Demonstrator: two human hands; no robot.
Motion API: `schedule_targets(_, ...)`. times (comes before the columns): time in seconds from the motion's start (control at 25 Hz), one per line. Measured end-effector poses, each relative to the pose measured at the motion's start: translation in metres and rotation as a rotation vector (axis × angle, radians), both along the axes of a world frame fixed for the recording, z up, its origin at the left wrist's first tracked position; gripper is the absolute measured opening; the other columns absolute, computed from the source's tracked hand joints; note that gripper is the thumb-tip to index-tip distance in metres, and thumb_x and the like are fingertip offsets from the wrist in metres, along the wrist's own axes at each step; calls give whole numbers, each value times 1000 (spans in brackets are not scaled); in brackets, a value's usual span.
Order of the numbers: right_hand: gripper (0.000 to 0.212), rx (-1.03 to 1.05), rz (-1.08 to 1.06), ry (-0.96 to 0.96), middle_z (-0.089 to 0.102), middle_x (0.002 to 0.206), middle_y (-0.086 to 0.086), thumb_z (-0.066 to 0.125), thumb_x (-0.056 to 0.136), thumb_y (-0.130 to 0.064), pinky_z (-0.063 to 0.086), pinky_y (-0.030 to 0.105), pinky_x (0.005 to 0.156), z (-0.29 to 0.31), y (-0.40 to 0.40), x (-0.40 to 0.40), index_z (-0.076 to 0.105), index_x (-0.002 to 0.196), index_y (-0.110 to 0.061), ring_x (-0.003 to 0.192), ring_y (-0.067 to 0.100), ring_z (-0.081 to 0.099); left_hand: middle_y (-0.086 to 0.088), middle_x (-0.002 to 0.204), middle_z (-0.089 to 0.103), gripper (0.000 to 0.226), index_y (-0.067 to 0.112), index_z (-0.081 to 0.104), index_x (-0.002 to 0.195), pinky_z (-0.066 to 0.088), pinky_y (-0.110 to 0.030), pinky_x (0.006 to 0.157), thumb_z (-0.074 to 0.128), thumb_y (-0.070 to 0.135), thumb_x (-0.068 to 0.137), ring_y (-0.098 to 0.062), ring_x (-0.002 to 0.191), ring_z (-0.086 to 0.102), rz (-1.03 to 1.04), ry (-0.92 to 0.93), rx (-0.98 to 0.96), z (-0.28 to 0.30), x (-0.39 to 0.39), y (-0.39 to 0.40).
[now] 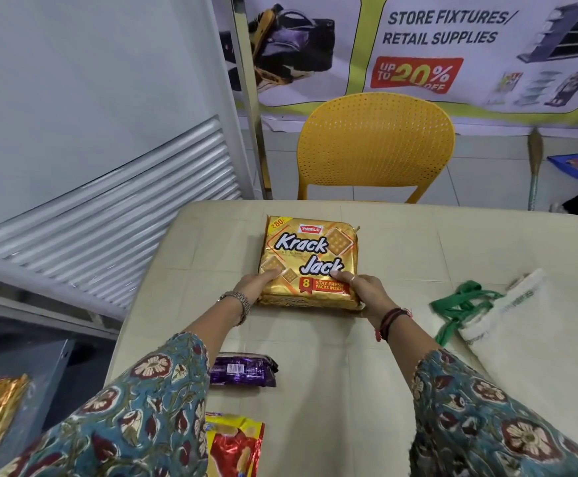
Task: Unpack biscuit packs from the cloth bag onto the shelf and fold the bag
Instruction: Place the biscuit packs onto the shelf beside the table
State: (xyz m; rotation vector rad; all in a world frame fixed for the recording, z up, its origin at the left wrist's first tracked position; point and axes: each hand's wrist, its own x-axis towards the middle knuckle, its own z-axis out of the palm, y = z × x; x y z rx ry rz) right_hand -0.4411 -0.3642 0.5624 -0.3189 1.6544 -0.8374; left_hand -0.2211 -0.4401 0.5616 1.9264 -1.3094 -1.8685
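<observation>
Fingers (341, 275) of both hands are clamping the near corners of the gold Krack Jack pack (310, 261) — left hand (255, 285) on one side, right hand (365, 290) on the other, thumbs pressing on top. That two-sided grip is probably keeping the wide, flat pack level while it is lying on the beige table (418, 242), label up and readable. Nearer the person, a purple pack (243, 370) and a yellow-red pack (234, 445) are sitting in a loose row. Off to the right the cloth bag (528, 342) is lying slack with its green handles (459, 304) spilling out — apparently emptied and unfolded.
</observation>
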Motion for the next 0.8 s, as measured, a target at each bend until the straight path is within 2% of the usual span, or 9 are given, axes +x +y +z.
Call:
schedule_targets(0.16, 42, 12, 56, -29, 67, 90, 5, 78, 71, -36, 52, 42, 84, 6, 3, -1, 63, 99, -8, 81, 21, 62, -6, 117, 65, 74, 10, 63, 116, 40, -30, 91, 62, 65, 66, -22, 108, 57, 15, 4, -24, 10, 6, 9)
schedule_targets(0.28, 51, -4, 127, -40, 68, 97, 6, 78, 69, -42, 53, 45, 86, 18, 4, 13, 62, 106, -10, 87, 22, 62, -6, 108, 68, 61, 8, 64, 112, 48, -28, 84, 64, 56, 75, -18, 95, 63, 96, 36, -66, 22, 22, 19)
schedule_targets(0.44, 72, -99, 226, -55, 68, 108, 5, 77, 62, -51, 55, 40, 77, 43, -3, 52, 56, 119, -12, 97, 23, 64, -4, 103, 72, 74, 13, 65, 109, 49, -37, 96, 68, 67, 59, -20, 96, 67, 217, 69, -126, 55, 66, 42)
schedule_targets(0.56, 66, -193, 344, -52, 70, 104, 3, 77, 68, -49, 57, 37, 75, 77, -6, 110, 58, 118, -11, 94, 21, 66, -2, 102, 71, 54, 18, 64, 107, 49, -30, 90, 65, 59, 72, -16, 93, 66, 364, 81, -201, 90, 122, 70)
schedule_targets(0.64, 60, -220, 389, -45, 71, 103, 3, 75, 71, -48, 56, 36, 76, 94, -8, 151, 60, 115, -11, 92, 20, 66, 0, 101, 70, 49, 21, 64, 105, 50, -30, 89, 67, 56, 72, -15, 94, 66, 459, 90, -230, 112, 159, 88)
schedule_targets(0.68, 61, -230, 426, -49, 71, 102, 4, 76, 69, -49, 56, 35, 75, 104, -8, 173, 61, 113, -10, 92, 20, 67, -1, 102, 71, 55, 19, 66, 105, 50, -31, 92, 71, 58, 66, -16, 94, 67, 510, 104, -233, 124, 179, 98)
schedule_targets(0.8, 75, -270, 609, -75, 74, 97, 5, 77, 51, -58, 54, 31, 68, 132, -5, 256, 66, 107, -9, 85, 20, 68, -6, 100, 73, 93, 9, 66, 108, 52, -39, 94, 77, 68, 37, -20, 92, 69, 707, 119, -226, 149, 257, 131)
